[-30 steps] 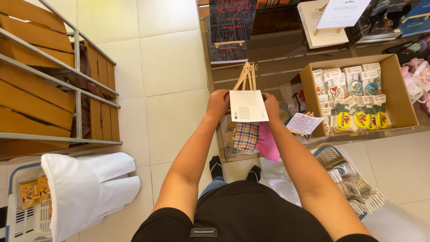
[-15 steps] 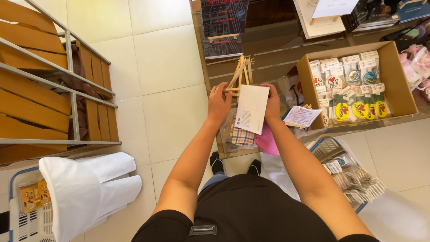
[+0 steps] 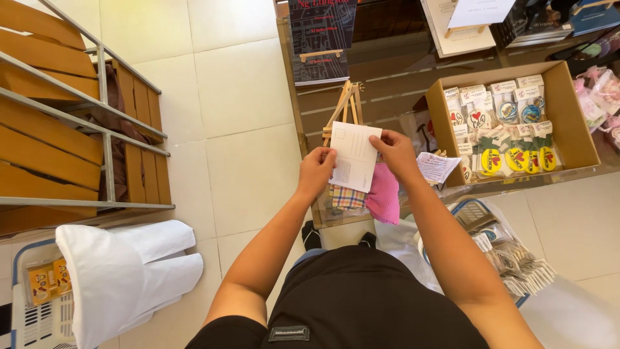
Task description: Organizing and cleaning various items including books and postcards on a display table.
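Above the low shelf, both hands pinch a white card: left hand on its left edge, right hand at the top corner, tilting it flat toward the eyes, just over a small easel.

A cardboard box sits on the glass shelf at the right, packed with small carded trinkets — yellow round ones in the front row. A dark book stands on a small stand further back. Left, a wooden slatted rack with metal rails. Below it, folded white cloth lies over a basket — tiled floor between.
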